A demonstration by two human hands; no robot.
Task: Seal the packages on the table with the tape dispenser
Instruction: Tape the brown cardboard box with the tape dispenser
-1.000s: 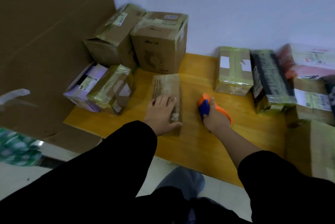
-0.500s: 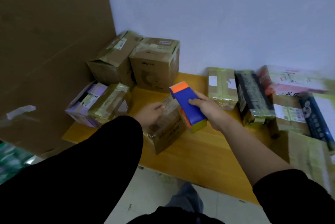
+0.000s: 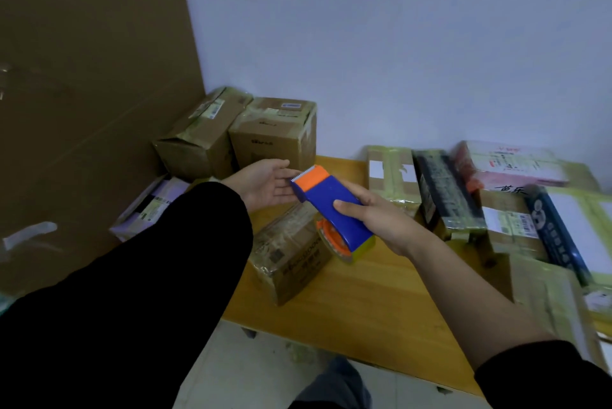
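- Tape dispenser [image 3: 331,206] is held up off the counter [image 3: 364,302], above the far end of a brown package [image 3: 291,253] that lies askew near the counter's front edge.
- The right hand [image 3: 374,220] is clamped round the blue body at its lower, roll end, with the fingers wrapped over the top face.
- Its long axis runs from the roll, low and to the right, up to the orange toothed cutter [image 3: 308,175]. The cutter points left and away, straight at the left hand [image 3: 265,182].
- The left hand lies palm up with straight, spread fingers and holds nothing. Its fingertips are just beside the cutter; whether they touch it I cannot tell.
- Judgement: the left hand is the nearer one to the tape's free end. The next move likely turns on it drawing that end out, or on the right hand tipping the cutter down to the package below.
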